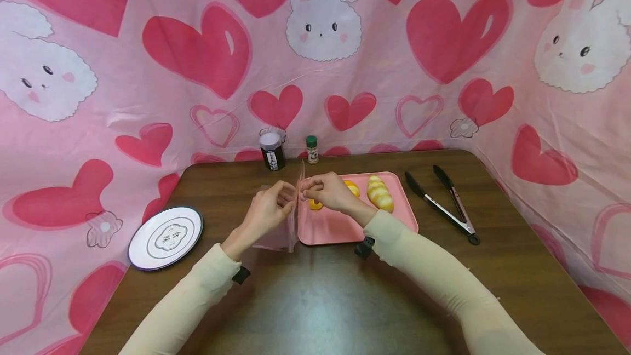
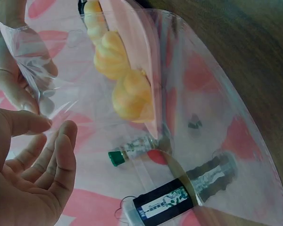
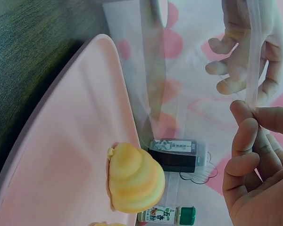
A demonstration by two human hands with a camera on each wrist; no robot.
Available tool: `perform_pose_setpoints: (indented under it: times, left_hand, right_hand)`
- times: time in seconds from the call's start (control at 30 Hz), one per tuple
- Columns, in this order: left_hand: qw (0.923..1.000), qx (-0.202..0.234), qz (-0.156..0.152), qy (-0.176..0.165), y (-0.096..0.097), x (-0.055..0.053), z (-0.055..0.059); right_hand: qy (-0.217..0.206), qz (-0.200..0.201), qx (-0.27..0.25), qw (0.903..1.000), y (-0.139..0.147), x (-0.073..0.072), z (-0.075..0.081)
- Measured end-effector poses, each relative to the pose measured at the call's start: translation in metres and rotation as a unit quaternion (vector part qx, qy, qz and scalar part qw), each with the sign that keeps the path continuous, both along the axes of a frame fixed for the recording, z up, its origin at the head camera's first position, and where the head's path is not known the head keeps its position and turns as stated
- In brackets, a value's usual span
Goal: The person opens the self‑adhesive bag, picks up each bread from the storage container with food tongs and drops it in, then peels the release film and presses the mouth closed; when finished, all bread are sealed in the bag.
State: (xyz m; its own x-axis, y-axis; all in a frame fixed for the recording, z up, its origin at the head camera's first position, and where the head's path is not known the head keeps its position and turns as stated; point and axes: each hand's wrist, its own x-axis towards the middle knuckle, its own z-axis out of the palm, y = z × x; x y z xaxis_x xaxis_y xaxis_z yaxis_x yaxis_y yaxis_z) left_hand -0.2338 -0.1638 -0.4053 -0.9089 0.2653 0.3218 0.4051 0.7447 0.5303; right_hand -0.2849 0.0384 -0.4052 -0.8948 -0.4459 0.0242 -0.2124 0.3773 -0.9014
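A clear plastic bag [image 1: 281, 237] stands on edge above the table, beside the left rim of a pink tray [image 1: 335, 229]. My right hand [image 1: 332, 193] pinches the bag's edge strip [image 3: 253, 52] between thumb and fingertips. On the bag's other side my left hand [image 1: 268, 204] hovers close to the film, its fingers loosely bent and a gap between thumb and forefinger [image 2: 68, 129]. The tray holds a long striped bread [image 1: 379, 193], a round yellow bread [image 1: 352, 188] and a smaller yellow bread [image 1: 315, 205], partly hidden by my right hand.
Black-tipped metal tongs [image 1: 446, 212] lie right of the tray. A white plate [image 1: 145, 237] with a dark rim is at the table's left edge. Toward the back stand a dark jar [image 1: 273, 153] with a pale lid and a green-capped seasoning bottle [image 1: 312, 150], before a pink heart-print cloth [image 1: 384, 81].
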Motion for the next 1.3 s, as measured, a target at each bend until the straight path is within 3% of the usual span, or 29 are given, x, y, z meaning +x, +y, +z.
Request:
perform_pose_setpoints:
  times: [0.2, 0.43, 0.73, 0.93, 1.17, 1.3]
  left_hand:
    - [0.9988, -0.045, 0.007, 0.016, 0.000, 0.000, 0.002]
    - [0.9960, -0.063, 0.060, 0.022, -0.002, -0.001, 0.005]
    - [0.9932, -0.109, 0.030, 0.026, -0.008, -0.002, 0.010]
    - [0.9880, -0.146, 0.048, 0.012, -0.010, -0.002, 0.014]
    - [0.9871, -0.144, 0.069, -0.012, -0.014, -0.002, 0.018]
    - [0.9874, -0.147, 0.057, -0.013, -0.015, -0.004, 0.018]
  right_hand:
    - [-0.002, 0.003, 0.003, 1.0000, 0.001, 0.000, 0.000]
    - [-0.013, 0.000, 0.006, 0.9999, 0.002, 0.001, 0.000]
    - [-0.016, -0.011, 0.008, 0.9998, 0.008, 0.002, 0.002]
    - [-0.003, -0.012, 0.013, 0.9998, 0.010, 0.000, 0.000]
    - [0.007, -0.017, 0.022, 0.9996, 0.015, -0.001, -0.001]
    - [0.010, -0.022, 0.029, 0.9993, 0.017, -0.001, -0.001]
